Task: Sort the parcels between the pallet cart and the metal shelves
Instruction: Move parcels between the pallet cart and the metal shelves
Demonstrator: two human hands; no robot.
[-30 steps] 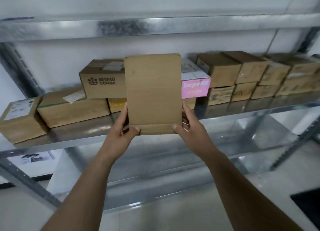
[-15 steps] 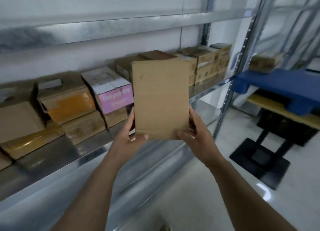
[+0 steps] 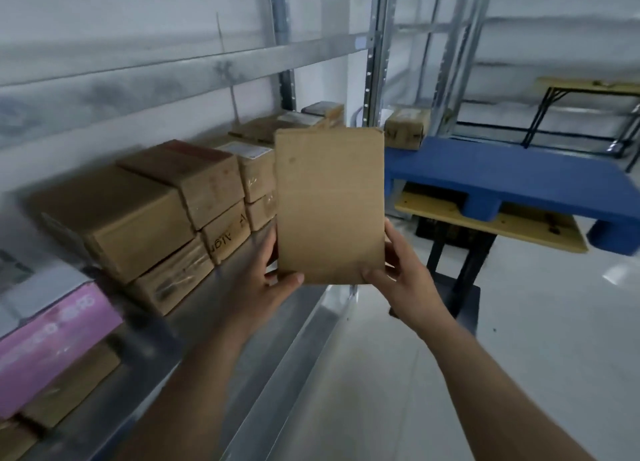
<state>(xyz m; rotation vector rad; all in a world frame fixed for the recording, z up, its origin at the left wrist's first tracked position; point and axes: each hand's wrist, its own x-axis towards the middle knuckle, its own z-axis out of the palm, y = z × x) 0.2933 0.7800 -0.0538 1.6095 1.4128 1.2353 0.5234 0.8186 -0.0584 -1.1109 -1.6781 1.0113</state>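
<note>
I have a flat cardboard parcel (image 3: 330, 206) upright at the centre of the frame, its plain brown face toward me. My left hand (image 3: 258, 289) pinches its lower left corner, thumb on the front and fingers behind; my right hand (image 3: 398, 280) pinches the lower right corner the same way. It is in the air, touching neither shelf nor cart.

I judge this to be the carrying step: the parcel hangs between the metal shelf (image 3: 214, 308) at the left and the blue pallet (image 3: 519, 180) at the right, and I cannot tell from here which of the two it is bound for. The next move calls for picking a bare spot, tipping the parcel flat and keeping both pinches firm until it rests.

Along the shelf stand stacked brown boxes (image 3: 135, 218), with a pink box (image 3: 52, 343) at the lower left edge. One taped box (image 3: 405, 129) sits at the pallet's far corner. The pallet rests on a yellow board (image 3: 491, 225) over a dark stand. The floor (image 3: 519, 339) is pale and glossy, with more racking uprights (image 3: 375, 48) and a black-legged table (image 3: 585, 86) at the upper right
</note>
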